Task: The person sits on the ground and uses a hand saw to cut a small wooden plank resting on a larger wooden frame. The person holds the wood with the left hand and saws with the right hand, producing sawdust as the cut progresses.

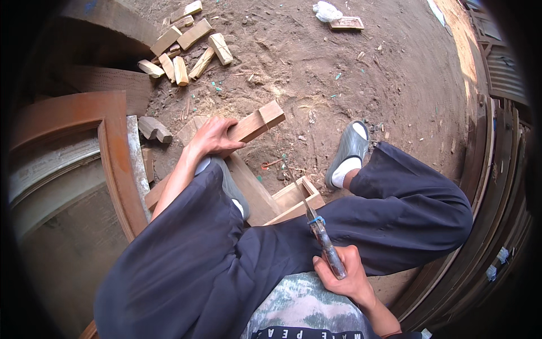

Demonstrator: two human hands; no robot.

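Observation:
My left hand is closed around a squared piece of wood, whose free end points away to the right. A thin line crosses the wood near that end. My right hand grips the worn, dark handle of a handsaw, close to my lap. The narrow blade runs forward from the handle toward the wood's end; whether it touches is hard to make out. Under the wood and beside my left foot lies a wider plank. Beside that plank sits a small open wooden box frame, partly hidden by my trouser leg.
A heap of short wood blocks lies on the dirt ground at the far left. At left leans a brown wooden frame. Long dark boards line the right side. Farther off are a white plastic bag and a small tray.

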